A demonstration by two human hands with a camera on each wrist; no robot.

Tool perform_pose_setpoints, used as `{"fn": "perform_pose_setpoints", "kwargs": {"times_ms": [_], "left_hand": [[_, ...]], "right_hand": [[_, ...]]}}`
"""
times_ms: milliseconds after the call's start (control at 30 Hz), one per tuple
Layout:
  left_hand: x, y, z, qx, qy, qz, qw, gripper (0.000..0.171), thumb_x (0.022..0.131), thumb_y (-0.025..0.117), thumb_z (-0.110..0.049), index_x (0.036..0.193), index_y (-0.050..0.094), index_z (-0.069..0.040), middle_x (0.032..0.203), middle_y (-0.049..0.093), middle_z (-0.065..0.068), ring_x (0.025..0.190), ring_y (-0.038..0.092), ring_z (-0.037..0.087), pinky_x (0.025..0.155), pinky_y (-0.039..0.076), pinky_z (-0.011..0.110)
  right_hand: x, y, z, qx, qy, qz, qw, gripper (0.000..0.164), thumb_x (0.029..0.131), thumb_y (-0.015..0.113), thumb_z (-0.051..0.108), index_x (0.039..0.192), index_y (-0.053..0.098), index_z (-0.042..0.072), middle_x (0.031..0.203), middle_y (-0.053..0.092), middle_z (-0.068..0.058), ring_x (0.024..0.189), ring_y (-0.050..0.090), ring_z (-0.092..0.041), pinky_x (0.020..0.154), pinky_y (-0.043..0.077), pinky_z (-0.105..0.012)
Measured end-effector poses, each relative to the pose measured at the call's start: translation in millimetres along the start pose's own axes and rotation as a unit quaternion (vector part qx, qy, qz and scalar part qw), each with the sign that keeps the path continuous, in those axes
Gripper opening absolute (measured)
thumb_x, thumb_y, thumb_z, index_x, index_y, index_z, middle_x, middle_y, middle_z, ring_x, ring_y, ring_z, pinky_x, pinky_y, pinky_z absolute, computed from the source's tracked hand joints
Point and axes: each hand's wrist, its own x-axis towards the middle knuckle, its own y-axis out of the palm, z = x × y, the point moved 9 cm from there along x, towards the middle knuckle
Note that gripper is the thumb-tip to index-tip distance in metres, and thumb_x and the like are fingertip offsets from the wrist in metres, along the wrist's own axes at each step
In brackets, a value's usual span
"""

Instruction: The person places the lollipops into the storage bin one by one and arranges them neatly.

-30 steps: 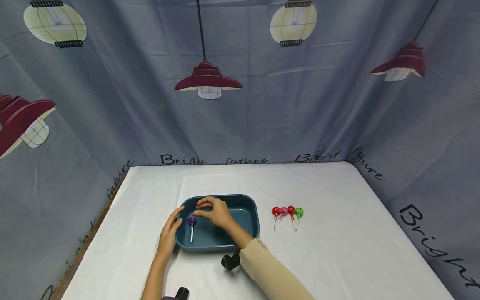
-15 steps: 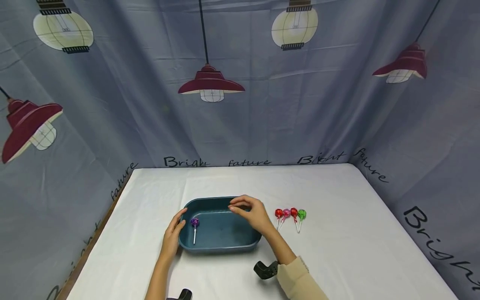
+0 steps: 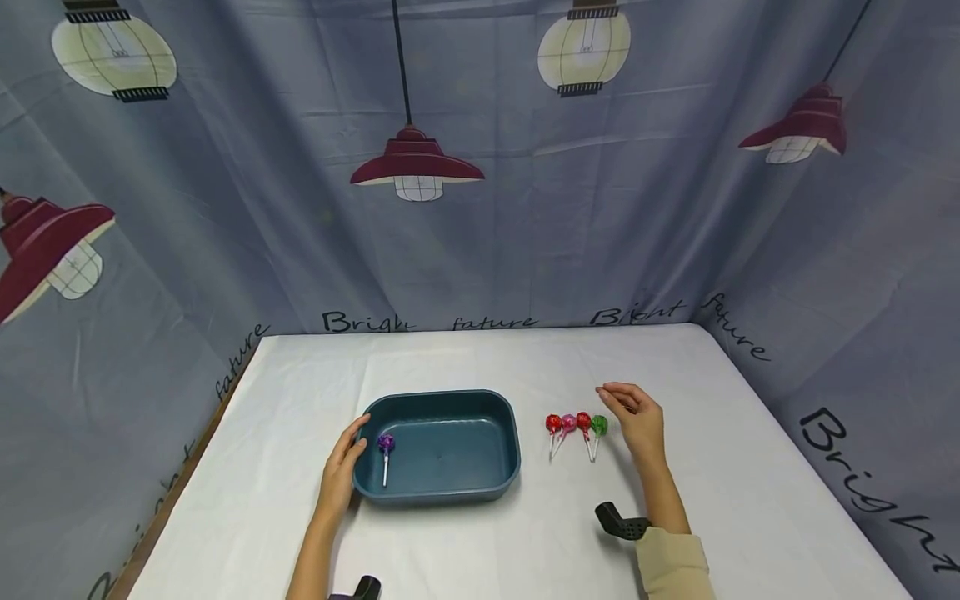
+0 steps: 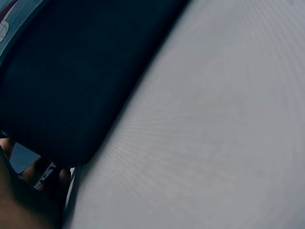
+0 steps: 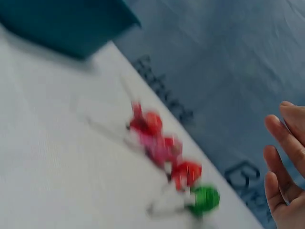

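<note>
Purple lollipop (image 3: pixel 386 444) lies, seemingly flat, in tray (image 3: pixel 457 458).

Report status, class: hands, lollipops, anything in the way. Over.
Left hand on left end of tray. Right hand near green lollipop, holding nothing visible. Purple lollipop in tray, four others outside. No obstruction seen.

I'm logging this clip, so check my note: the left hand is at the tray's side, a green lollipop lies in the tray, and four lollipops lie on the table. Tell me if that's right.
The colour is wrong: the lollipop in the tray is purple, not green, as the head view shows. The rest stands.
</note>
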Motion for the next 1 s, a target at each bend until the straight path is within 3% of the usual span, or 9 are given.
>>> {"fn": "perform_pose_setpoints", "kwargs": {"times_ms": [67,133,233,367,500,600,800,900,1000], "left_hand": [[0.1,-0.2,0.2,-0.004,0.002,-0.003,1.0,0.039,0.098,0.044,-0.029,0.135,0.047,-0.019,0.144,0.036,0.0,0.135,0.023,0.017,0.109,0.018,0.032],[0.4,0.0,0.8,-0.008,0.005,-0.003,1.0,0.039,0.098,0.044,-0.029,0.135,0.046,-0.018,0.144,0.036,0.001,0.135,0.022,0.019,0.107,0.019,0.024],[1.5,1.1,1.1,-0.014,0.007,0.0,0.9999,0.039,0.098,0.043,-0.027,0.136,0.046,-0.016,0.145,0.035,0.004,0.136,0.022,0.021,0.104,0.02,0.016],[2.2,2.0,-1.2,-0.018,0.002,0.005,0.9998,0.038,0.099,0.042,-0.022,0.136,0.046,-0.015,0.145,0.034,0.005,0.136,0.021,0.021,0.108,0.018,0.025],[-1.7,2.9,-12.0,-0.025,-0.004,0.013,0.9996,0.038,0.099,0.041,-0.015,0.137,0.044,-0.01,0.146,0.032,0.009,0.137,0.019,0.024,0.11,0.014,0.041],[-5.8,3.8,-22.6,-0.026,-0.009,0.016,0.9995,0.039,0.099,0.04,-0.013,0.137,0.042,-0.006,0.146,0.031,0.011,0.137,0.018,0.026,0.11,0.014,0.044],[-9.0,6.7,-31.9,-0.022,-0.015,0.014,0.9995,0.039,0.099,0.04,-0.011,0.138,0.041,-0.004,0.146,0.031,0.013,0.136,0.02,0.024,0.104,0.019,0.018],[-8.6,7.0,-33.9,-0.027,-0.01,0.013,0.9995,0.039,0.099,0.04,-0.01,0.137,0.041,-0.003,0.146,0.031,0.014,0.136,0.02,0.025,0.097,0.02,0.007],[-8.6,6.7,-34.5,-0.032,-0.007,0.011,0.9994,0.039,0.098,0.04,-0.009,0.137,0.042,-0.003,0.146,0.031,0.015,0.136,0.02,0.026,0.095,0.02,0.005]], "right_hand": [[0,-11,-9,-0.008,0.008,-0.011,1.0,0.039,0.083,0.069,0.031,0.105,0.065,0.0,0.092,0.07,0.003,0.088,0.062,-0.005,0.07,0.044,-0.016],[-6,-16,-4,-0.021,0.042,-0.017,0.999,0.035,0.083,0.069,0.023,0.106,0.063,-0.003,0.09,0.07,0.007,0.085,0.061,-0.001,0.067,0.043,-0.017],[-11,-19,-15,-0.028,0.078,-0.015,0.996,0.036,0.083,0.069,0.023,0.107,0.063,-0.004,0.089,0.069,0.011,0.082,0.06,0.002,0.068,0.044,-0.015],[-16,-17,-33,-0.049,0.098,-0.001,0.994,0.036,0.084,0.069,0.025,0.109,0.063,0.0,0.093,0.069,0.007,0.084,0.059,0.004,0.074,0.044,-0.011],[-18,-14,-39,-0.071,0.076,0.005,0.995,0.032,0.084,0.068,0.023,0.109,0.065,0.003,0.101,0.068,-0.006,0.086,0.058,0.003,0.077,0.044,-0.01],[-20,-12,-38,-0.092,0.062,0.014,0.994,0.03,0.085,0.068,0.023,0.109,0.065,0.005,0.105,0.066,-0.012,0.085,0.057,0.005,0.076,0.043,-0.009],[-22,-10,-40,-0.153,0.059,0.041,0.986,0.035,0.085,0.067,0.028,0.113,0.064,0.008,0.108,0.066,-0.01,0.086,0.057,0.005,0.078,0.043,-0.011],[-21,-8,-41,-0.187,0.055,0.057,0.979,0.038,0.085,0.066,0.033,0.114,0.064,0.01,0.108,0.066,-0.008,0.093,0.059,-0.006,0.083,0.045,-0.023],[-21,-6,-41,-0.212,0.049,0.069,0.974,0.039,0.085,0.065,0.036,0.114,0.063,0.01,0.108,0.065,-0.01,0.099,0.059,-0.02,0.088,0.044,-0.036]]}}
